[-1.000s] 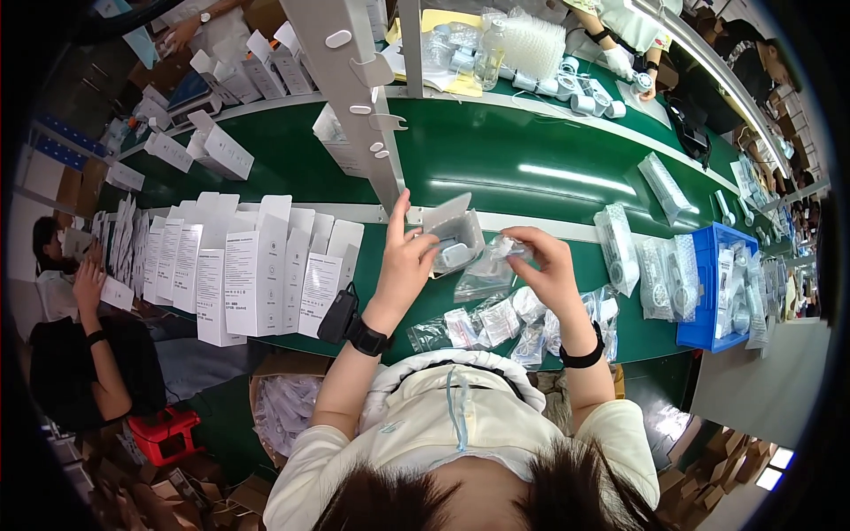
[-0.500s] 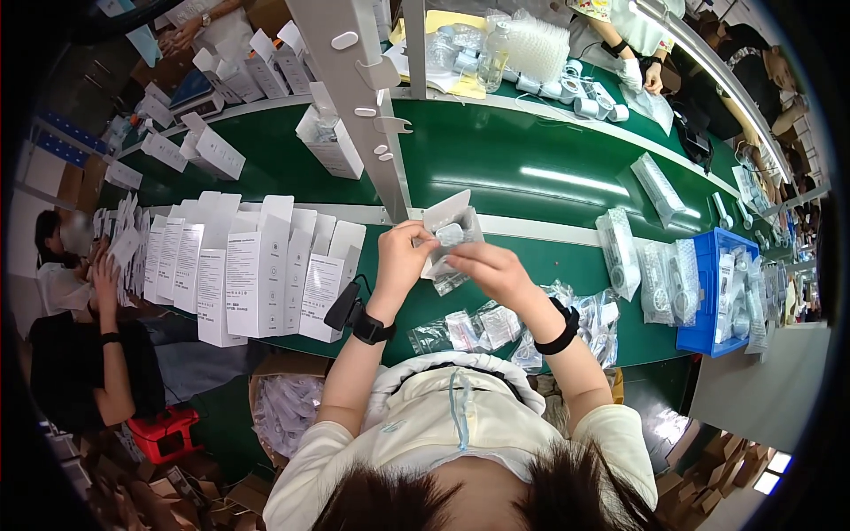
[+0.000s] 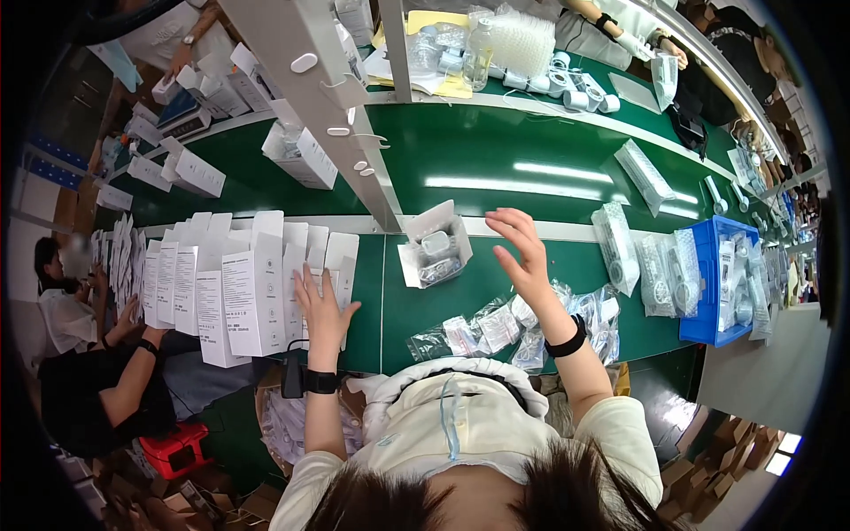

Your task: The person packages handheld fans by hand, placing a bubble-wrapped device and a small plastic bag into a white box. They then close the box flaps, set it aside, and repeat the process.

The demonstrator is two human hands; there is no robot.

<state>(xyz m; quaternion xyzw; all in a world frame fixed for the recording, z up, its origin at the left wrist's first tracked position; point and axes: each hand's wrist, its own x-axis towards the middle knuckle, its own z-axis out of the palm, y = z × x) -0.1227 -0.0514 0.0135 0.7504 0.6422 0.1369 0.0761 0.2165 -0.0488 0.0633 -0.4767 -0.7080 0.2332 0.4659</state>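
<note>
My left hand (image 3: 323, 310) is spread open against the right end of a row of upright white cartons (image 3: 251, 305), its fingers over the front of the last ones. Ahead of me on the green table stands an open white carton (image 3: 431, 219) with its flaps up. Inside it lie a pale plug-like piece (image 3: 436, 242) and something in clear plastic. To the right of that carton my right hand (image 3: 527, 258) hovers in the air, empty, fingers stretched. Below it are several small clear bags (image 3: 496, 327) with white contents.
Bubble-wrapped items (image 3: 617, 248) lie at the right beside a blue bin (image 3: 704, 288) of similar packs. A grey metal post (image 3: 332, 133) rises beyond the cartons. Another open carton (image 3: 305, 159) stands farther back. Co-workers sit at the left and across the table.
Both hands have let go of the open carton, which now rests on the table. My left hand moved left to the carton row; my right hand drew away to the right and opened.
</note>
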